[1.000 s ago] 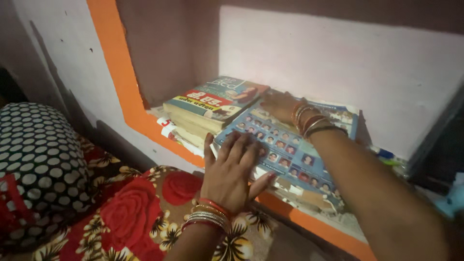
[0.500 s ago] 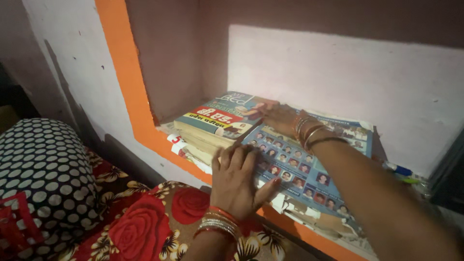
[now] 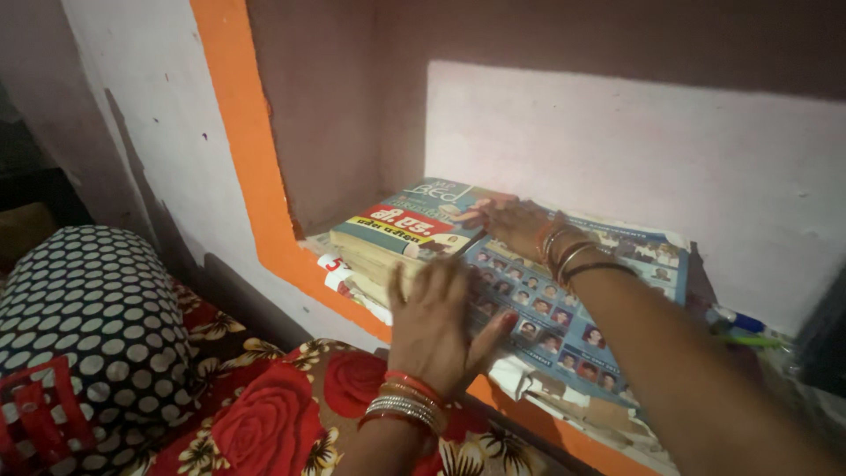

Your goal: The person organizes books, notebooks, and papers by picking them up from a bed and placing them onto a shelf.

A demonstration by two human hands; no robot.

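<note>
Since a second ago both my hands have slid further along the wall niche (image 3: pixel 264 203), and the view has drifted closer too. Right now my left hand (image 3: pixel 438 326) lies flat with fingers spread, not gripping anything, pressing on the near edge of the blue booklet (image 3: pixel 546 313) covered in small portrait photos. My right hand (image 3: pixel 511 222) reaches deeper in, open palm down, fingers touching the far corner of the book stack (image 3: pixel 397 234) where it meets that booklet. Both books sit on the orange-framed shelf. A polka-dot cushion (image 3: pixel 88 308) rests at left on the red floral sheet (image 3: pixel 264 423).
</note>
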